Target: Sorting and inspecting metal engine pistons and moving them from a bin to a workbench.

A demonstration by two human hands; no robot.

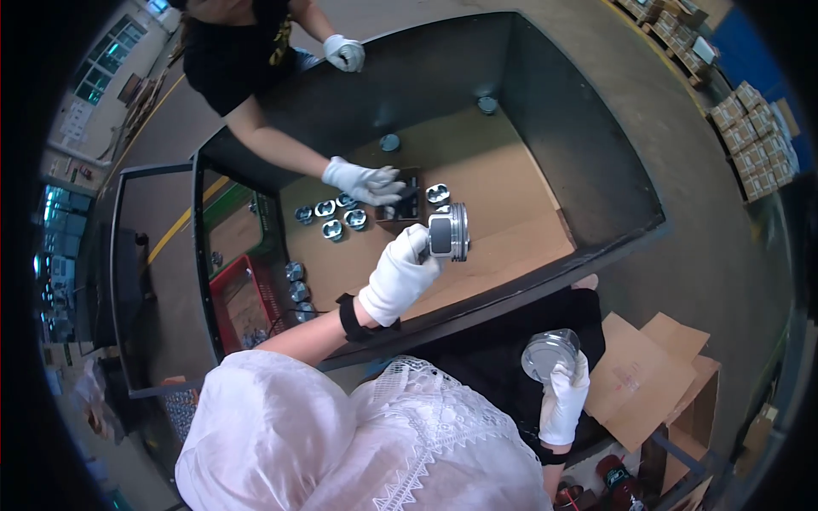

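Piston (449, 232) at centre frame, in the grip of the left hand (399, 274); lower right, the right hand (564, 400) holds a shiny round piece (545, 353)! Handling step, it seems; next move probably calls for clearing the co-worker's glove (366, 181).

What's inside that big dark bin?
Metal pistons and a small box on a cardboard lining. The left hand and a co-worker's hand cover parts; whatever lies behind them is hidden.
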